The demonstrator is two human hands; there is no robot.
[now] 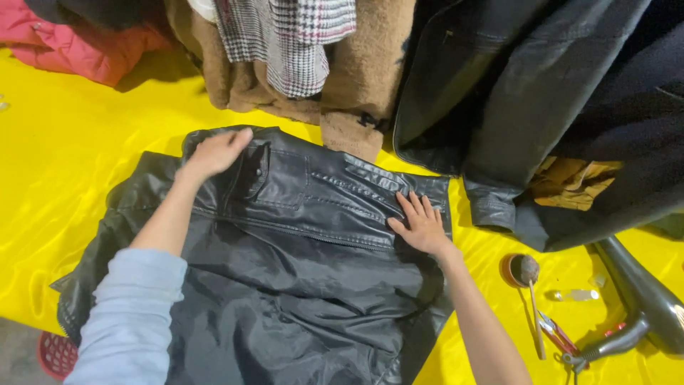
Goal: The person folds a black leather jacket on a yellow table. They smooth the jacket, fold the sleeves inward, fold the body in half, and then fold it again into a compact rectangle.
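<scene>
A yellow sheet (64, 157) bears a pink garment (78, 46), brown coat (356, 85), hairdryer (641, 299) and small brush (531, 285).

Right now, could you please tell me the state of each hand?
Left hand: open, resting flat on the black jacket, holding nothing.
Right hand: open, fingers spread, pressed flat on the jacket.

Bright light is falling from overhead, glaring off the yellow sheet (64, 164) at nine o'clock; my arms are casting soft shadows, everything staying sharp.
</scene>
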